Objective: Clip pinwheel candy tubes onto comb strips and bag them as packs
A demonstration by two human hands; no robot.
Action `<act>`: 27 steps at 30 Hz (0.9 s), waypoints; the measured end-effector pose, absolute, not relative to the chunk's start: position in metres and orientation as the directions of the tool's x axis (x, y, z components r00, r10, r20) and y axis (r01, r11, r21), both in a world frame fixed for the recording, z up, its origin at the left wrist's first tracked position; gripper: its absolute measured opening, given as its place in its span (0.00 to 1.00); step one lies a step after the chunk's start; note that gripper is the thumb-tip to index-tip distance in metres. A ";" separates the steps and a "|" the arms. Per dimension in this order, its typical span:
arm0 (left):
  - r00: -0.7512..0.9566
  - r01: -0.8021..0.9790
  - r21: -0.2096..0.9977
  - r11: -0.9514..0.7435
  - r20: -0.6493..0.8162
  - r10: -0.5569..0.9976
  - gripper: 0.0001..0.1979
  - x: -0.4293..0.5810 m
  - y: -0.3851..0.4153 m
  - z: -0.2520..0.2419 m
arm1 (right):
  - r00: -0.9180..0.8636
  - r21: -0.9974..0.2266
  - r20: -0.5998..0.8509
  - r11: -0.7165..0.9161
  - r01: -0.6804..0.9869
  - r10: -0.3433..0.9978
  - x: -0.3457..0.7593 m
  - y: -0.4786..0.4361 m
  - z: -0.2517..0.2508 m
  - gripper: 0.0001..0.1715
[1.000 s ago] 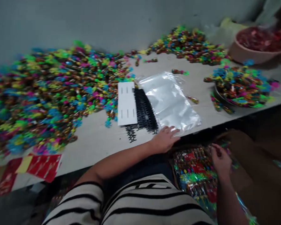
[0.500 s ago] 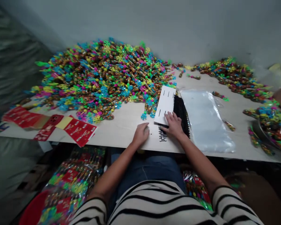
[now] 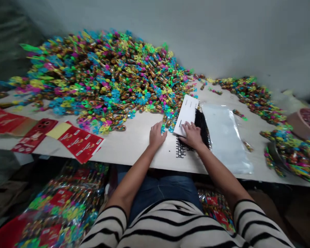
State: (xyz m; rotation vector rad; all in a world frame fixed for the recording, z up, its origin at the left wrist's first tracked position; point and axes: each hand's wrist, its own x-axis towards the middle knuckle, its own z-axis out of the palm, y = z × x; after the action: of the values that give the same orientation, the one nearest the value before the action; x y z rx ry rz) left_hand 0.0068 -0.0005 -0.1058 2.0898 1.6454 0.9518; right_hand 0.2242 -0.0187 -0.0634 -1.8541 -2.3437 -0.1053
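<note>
Two hands at the bench [image 3: 129, 143]: right hand [image 3: 193, 136] on white card [image 3: 188, 106] beside black mesh [image 3: 202, 125], left hand [image 3: 157, 136] curled by toy pile [image 3: 113, 79]. Can't tell if either grip is clamped. Probably card handling; lifting calls for a thumb underneath.

Open tabletop [image 3: 134, 146] runs along the near edge from the red printed cards [image 3: 80, 142] on the left to the left hand [image 3: 157, 135], room enough for a hand to slide through; beyond it a large heap of small toys [image 3: 105, 75] bars the far left. In the middle, the white card [image 3: 186, 112], the right hand [image 3: 193, 135] on it and the black strips [image 3: 202, 125] block passage. Right of the flat transparent bag [image 3: 226, 137], a lane with stray toys [image 3: 239, 114] leads farward, hemmed by the smaller heap [image 3: 253, 93] and the piled bowl [image 3: 277, 156]
</note>
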 end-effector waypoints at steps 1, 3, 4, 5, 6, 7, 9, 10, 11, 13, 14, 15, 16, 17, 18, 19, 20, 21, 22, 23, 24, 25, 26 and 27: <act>0.125 0.766 0.579 -0.278 0.290 0.949 0.28 0.009 0.006 -0.106 | -0.226 -0.064 0.122 0.235 0.970 0.966 0.223 -0.017 -0.065 0.32; 0.161 0.816 0.509 -0.274 0.255 0.954 0.26 0.012 0.015 -0.107 | -0.213 -0.159 0.152 0.237 0.959 0.965 0.235 -0.014 -0.067 0.27; 0.182 0.827 0.486 -0.282 0.244 0.953 0.24 0.011 0.018 -0.108 | -0.178 -0.210 0.212 0.222 0.952 0.961 0.249 -0.014 -0.067 0.25; 0.203 0.826 0.478 -0.298 0.242 0.949 0.22 0.009 0.019 -0.110 | -0.107 -0.252 0.281 0.181 0.951 0.954 0.268 -0.016 -0.067 0.25; 0.219 0.813 0.488 -0.317 0.247 0.944 0.20 0.006 0.020 -0.111 | -0.003 -0.283 0.340 0.105 0.953 0.941 0.290 -0.019 -0.069 0.25; 0.227 0.790 0.514 -0.333 0.259 0.939 0.19 0.002 0.020 -0.113 | 0.116 -0.305 0.373 0.004 0.952 0.921 0.314 -0.023 -0.071 0.26; 0.209 0.729 0.588 -0.350 0.296 0.932 0.18 -0.006 0.018 -0.114 | 0.332 -0.317 0.345 -0.223 0.922 0.878 0.358 -0.037 -0.081 0.30; 0.185 0.707 0.615 -0.348 0.313 0.931 0.18 -0.010 0.017 -0.115 | 0.394 -0.311 0.309 -0.300 0.902 0.866 0.375 -0.044 -0.088 0.32; 0.157 0.698 0.631 -0.339 0.327 0.932 0.17 -0.013 0.016 -0.115 | 0.439 -0.306 0.280 -0.354 0.884 0.854 0.387 -0.052 -0.096 0.33; 0.114 0.718 0.622 -0.313 0.338 0.934 0.16 -0.017 0.015 -0.115 | 0.504 -0.321 0.279 -0.416 0.851 0.817 0.400 -0.064 -0.111 0.32; 0.104 0.738 0.605 -0.299 0.335 0.936 0.16 -0.018 0.016 -0.115 | 0.534 -0.340 0.300 -0.434 0.834 0.791 0.401 -0.067 -0.117 0.31; 0.099 0.758 0.587 -0.284 0.327 0.940 0.16 -0.019 0.016 -0.115 | 0.558 -0.360 0.324 -0.445 0.820 0.764 0.401 -0.069 -0.122 0.30; 0.098 0.774 0.572 -0.272 0.317 0.943 0.17 -0.019 0.017 -0.116 | 0.575 -0.380 0.343 -0.451 0.808 0.742 0.401 -0.070 -0.126 0.29; 0.100 0.784 0.561 -0.265 0.307 0.946 0.17 -0.019 0.018 -0.117 | 0.584 -0.395 0.350 -0.450 0.801 0.732 0.402 -0.069 -0.128 0.28; 0.106 0.789 0.555 -0.263 0.300 0.948 0.17 -0.019 0.018 -0.117 | 0.588 -0.406 0.347 -0.449 0.796 0.730 0.404 -0.068 -0.128 0.27; 0.113 0.784 0.560 -0.268 0.296 0.948 0.18 -0.019 0.018 -0.118 | 0.594 -0.414 0.334 -0.452 0.790 0.732 0.407 -0.066 -0.128 0.27; 0.119 0.770 0.575 -0.277 0.297 0.947 0.18 -0.019 0.017 -0.119 | 0.605 -0.417 0.314 -0.466 0.780 0.732 0.409 -0.065 -0.125 0.26; 0.123 0.749 0.597 -0.288 0.302 0.946 0.18 -0.020 0.016 -0.120 | 0.617 -0.409 0.293 -0.487 0.772 0.730 0.411 -0.063 -0.122 0.26; 0.120 0.727 0.620 -0.294 0.307 0.944 0.18 -0.021 0.015 -0.120 | 0.620 -0.389 0.287 -0.503 0.772 0.730 0.411 -0.061 -0.117 0.26; 0.109 0.714 0.637 -0.291 0.310 0.944 0.18 -0.022 0.015 -0.120 | 0.606 -0.360 0.302 -0.501 0.787 0.736 0.406 -0.060 -0.111 0.26; 0.092 0.714 0.643 -0.278 0.307 0.947 0.18 -0.024 0.015 -0.119 | 0.570 -0.328 0.336 -0.474 0.817 0.750 0.398 -0.058 -0.104 0.26; 0.076 0.728 0.636 -0.256 0.297 0.952 0.18 -0.026 0.016 -0.118 | 0.503 -0.297 0.374 -0.413 0.861 0.779 0.385 -0.056 -0.097 0.27; 0.060 0.753 0.618 -0.227 0.279 0.958 0.18 -0.027 0.018 -0.116 | 0.405 -0.265 0.408 -0.318 0.910 0.818 0.367 -0.054 -0.090 0.27; 0.051 0.777 0.596 -0.200 0.258 0.965 0.18 -0.029 0.020 -0.114 | 0.284 -0.242 0.412 -0.197 0.950 0.866 0.347 -0.052 -0.084 0.26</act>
State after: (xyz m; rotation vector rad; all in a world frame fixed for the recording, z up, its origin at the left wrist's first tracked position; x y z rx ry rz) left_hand -0.0285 0.0198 -0.1137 2.0373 1.7643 0.8958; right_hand 0.3465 -0.0519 -0.0836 -2.1149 -1.6277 -0.2541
